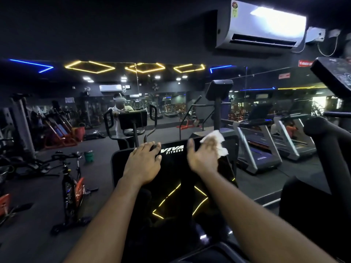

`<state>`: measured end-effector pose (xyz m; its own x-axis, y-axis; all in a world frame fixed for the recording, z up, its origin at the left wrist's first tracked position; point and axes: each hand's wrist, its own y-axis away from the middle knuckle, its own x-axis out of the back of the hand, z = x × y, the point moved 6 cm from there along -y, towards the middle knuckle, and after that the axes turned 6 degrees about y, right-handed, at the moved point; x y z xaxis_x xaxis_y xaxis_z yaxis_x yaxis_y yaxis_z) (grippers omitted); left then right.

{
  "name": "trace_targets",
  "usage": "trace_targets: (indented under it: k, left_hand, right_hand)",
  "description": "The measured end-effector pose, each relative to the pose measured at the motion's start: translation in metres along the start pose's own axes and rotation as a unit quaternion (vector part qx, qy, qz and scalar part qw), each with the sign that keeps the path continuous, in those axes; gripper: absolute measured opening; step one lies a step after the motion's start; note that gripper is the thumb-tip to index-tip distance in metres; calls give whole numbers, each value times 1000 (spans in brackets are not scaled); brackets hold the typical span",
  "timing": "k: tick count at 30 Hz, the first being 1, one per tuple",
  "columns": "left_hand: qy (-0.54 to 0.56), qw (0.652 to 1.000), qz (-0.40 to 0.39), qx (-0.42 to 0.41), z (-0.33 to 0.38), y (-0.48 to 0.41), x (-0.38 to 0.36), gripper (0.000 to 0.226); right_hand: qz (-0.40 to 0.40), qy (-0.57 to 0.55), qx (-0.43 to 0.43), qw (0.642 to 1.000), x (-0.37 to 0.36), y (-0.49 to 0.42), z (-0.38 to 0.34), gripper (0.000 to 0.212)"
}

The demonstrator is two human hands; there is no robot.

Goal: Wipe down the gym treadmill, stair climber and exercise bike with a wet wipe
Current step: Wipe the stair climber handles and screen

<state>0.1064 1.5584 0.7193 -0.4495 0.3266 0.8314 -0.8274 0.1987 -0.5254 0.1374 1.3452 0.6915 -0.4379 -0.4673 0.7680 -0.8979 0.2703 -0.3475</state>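
While the left hand [144, 164] rests flat with relaxed fingers along the top edge of a black console panel [171, 177] marked VIVA FITNESS at the centre of the frame, the right hand [204, 158] grasps a white wet wipe [214, 139] in its fingers, thumb raised apart. The wipe sits against the panel's upper right corner. An exercise bike [72, 185] stands at lower left. Treadmills [254, 149] line the right side. An air conditioner [262, 25] hangs at upper right.

Dark gym: mirrored wall [171, 99], yellow hexagon ceiling lights [102, 64], white air conditioner [262, 27]
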Motion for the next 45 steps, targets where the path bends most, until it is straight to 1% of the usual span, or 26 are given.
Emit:
trace_targets:
  k: [2,4,5,7,9,11,12,14,16,17,18,20,22,24,25,27,29,30,32,34,36,37,39,42,43,45]
  left_hand:
    - [6,1000,6,1,-1,0,1,51]
    - [23,1000,0,5,-5,-3,5,49]
    - [31,999,-5,6,-6,-4,8,48]
    - [47,999,-24,6,-7,-7,12,47]
    - [46,998,-39,2,-6,-6,12,49]
    - [36,998,-45,-1,-5,-5,12,51]
    - [35,998,-44,1,-5,-4,11,51]
    - [30,999,-33,1,-4,-2,9,52]
    - [44,998,-34,1,-7,0,9,54]
    - [54,998,-40,-1,-8,1,8,55]
    - [61,997,-47,-4,-10,3,6,56]
    - [77,995,-66,-9,-12,4,4,58]
    - [84,994,-73,-14,-13,3,4,60]
    - [83,994,-70,-20,-12,3,5,61]
    - [82,994,-68,-20,-11,4,5,61]
    - [69,995,-64,-24,-8,4,4,62]
    - [52,996,-66,-26,-7,5,4,63]
    - [52,996,-71,-30,-8,6,5,64]
    - [91,992,-78,-33,-11,12,6,65]
    - [149,988,-45,-12,-19,25,10,66]
    - [137,990,24,32,-34,43,13,69]
    - [116,989,61,62,-43,52,15,70]
    - [109,978,133,121,-57,68,17,71]
    - [182,949,181,181,-63,88,14,74]
    - [212,943,177,185,-62,93,9,74]
    - [237,941,166,174,-60,103,2,75]
  right_hand:
    - [-1,18,120,993,-32,46,-17,98]
    - [-25,36,178,983,-50,76,-9,96]
    - [-32,50,170,984,-47,73,2,95]
    - [-43,55,102,992,-29,47,20,93]
    - [-63,6,21,998,-4,16,23,91]
    - [-58,-25,-11,998,8,0,5,93]
    - [-51,-13,8,999,5,3,-8,95]
    - [-28,17,113,993,-21,31,-29,99]
    - [-35,42,207,977,-47,70,-28,100]
    - [-38,57,218,973,-52,76,-17,97]
    - [-34,66,196,978,-50,70,-4,94]
    - [-32,59,86,994,-31,37,18,93]
    - [-51,13,-15,999,-4,3,22,97]
    - [-51,-9,-37,998,11,-14,6,100]
    - [-46,-2,-9,999,9,-14,-7,102]
    - [-39,24,115,992,-14,13,-31,103]
    - [-41,54,256,964,-43,59,-38,99]
    - [-45,71,298,951,-48,72,-33,96]
    - [-57,95,297,948,-39,63,-17,89]
    - [-74,86,202,973,-17,36,-10,89]
    - [-86,60,118,987,-7,20,-23,93]
    - [-83,58,128,987,-11,24,-40,96]
    - [-73,66,238,966,-34,52,-68,97]
    - [-68,110,418,899,-57,98,-61,89]
    - [-61,134,443,884,-55,98,-49,85]
    - [-50,157,425,890,-46,81,-37,81]
